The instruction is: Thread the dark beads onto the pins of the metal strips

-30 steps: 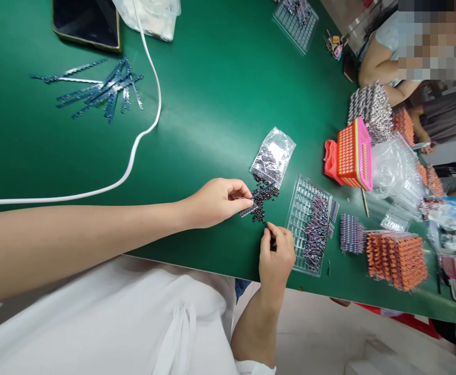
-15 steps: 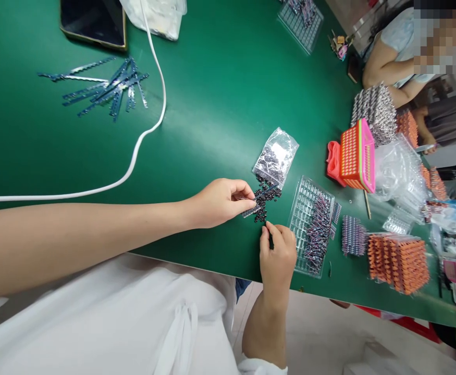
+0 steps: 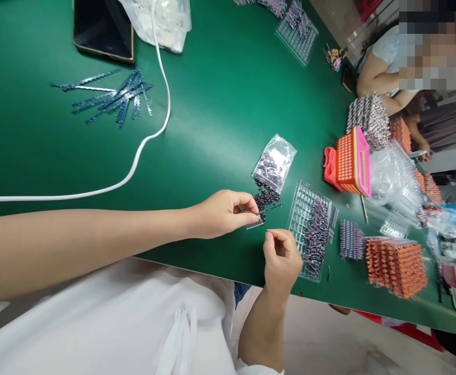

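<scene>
Head cam: I count one bead bag (image 3: pixel 275 161), one clear tray (image 3: pixel 300 208) nearby. Left hand (image 3: pixel 223 212) reaches across, pinching a small strip (image 3: pixel 255 224); right hand (image 3: pixel 283 260) is curled, fingertips together, contents unclear.

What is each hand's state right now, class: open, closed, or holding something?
Left hand: closed, holding a strip beside the beads.
Right hand: closed in a pinch; anything held is too small to tell.

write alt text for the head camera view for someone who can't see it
A person's left hand holds a small strip beside loose dark beads on a green table, near a clear plastic bag; the right hand, in a pinch, is next to a clear compartmented tray.
</scene>
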Motion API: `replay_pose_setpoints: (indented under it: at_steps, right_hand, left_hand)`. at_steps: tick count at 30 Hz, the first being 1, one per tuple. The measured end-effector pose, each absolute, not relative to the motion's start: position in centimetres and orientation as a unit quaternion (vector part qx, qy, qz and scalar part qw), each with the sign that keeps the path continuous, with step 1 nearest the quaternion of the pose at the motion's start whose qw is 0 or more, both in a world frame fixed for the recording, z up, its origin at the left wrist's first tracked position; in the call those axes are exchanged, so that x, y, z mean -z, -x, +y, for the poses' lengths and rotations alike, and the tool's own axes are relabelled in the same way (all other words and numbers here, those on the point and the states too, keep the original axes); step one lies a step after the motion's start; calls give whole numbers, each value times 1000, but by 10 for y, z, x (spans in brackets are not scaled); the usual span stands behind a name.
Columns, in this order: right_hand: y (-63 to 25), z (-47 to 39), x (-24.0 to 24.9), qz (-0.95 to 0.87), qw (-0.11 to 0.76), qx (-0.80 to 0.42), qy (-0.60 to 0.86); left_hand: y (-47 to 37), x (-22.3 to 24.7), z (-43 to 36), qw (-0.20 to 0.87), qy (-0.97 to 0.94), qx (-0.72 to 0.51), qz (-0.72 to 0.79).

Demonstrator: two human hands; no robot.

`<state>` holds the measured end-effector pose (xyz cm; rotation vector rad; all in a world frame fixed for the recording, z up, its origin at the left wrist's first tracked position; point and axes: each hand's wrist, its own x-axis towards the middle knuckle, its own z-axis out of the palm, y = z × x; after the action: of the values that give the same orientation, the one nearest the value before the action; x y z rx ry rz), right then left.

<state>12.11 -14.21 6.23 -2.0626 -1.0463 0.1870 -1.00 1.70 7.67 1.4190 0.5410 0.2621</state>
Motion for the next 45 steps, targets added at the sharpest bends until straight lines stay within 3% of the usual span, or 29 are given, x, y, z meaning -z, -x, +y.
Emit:
replay_pose_setpoints:
  at_steps: [4,11,22,30,45]
  right_hand:
    - [-111,-143,-66,-380,501,-115,769]
    - [-100,-135,-59,-354,580,-87,728]
    - [-94,-138,-48,-398,534,88,741]
    - [-95,-139,-47,-421,519,132,732]
    - [-112,-143,-61,-568,375,184,709]
  left_hand:
    - [15,-79,11,748,-629,-127,171]
    - [21,-82,2,758,-626,-149,108]
    - [20,-76,-4,775,-603,-162,93]
    - [20,-77,-5,782,-593,-164,96]
    - [15,-80,0,822,-534,-123,153]
